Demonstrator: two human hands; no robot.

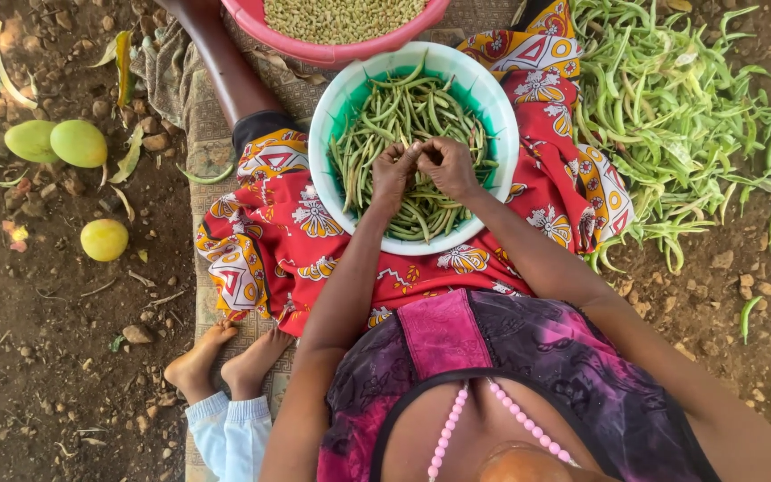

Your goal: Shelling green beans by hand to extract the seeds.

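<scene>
**Both hands meet over a bowl of green pods**

We see the left hand point(393, 174) and the right hand point(451, 165) pressed together, fingers curled tight around a green bean pod point(420, 153) pinched between them; most of that pod is hidden by the fingertips. Right beneath the hands sits the white bowl point(332, 107) with a teal inside, full of long pods, resting on a lap in red patterned cloth point(287, 223). Beyond the hands, a pink basin point(350, 52) of pale shelled beans is cut off by the top edge. To the right of the right hand lies a heap of empty pods point(671, 98) on the ground. Well left of the left hand lie three mangoes point(78, 143). Near the left elbow, two small bare feet point(225, 361) show; their owner is out of view.
</scene>
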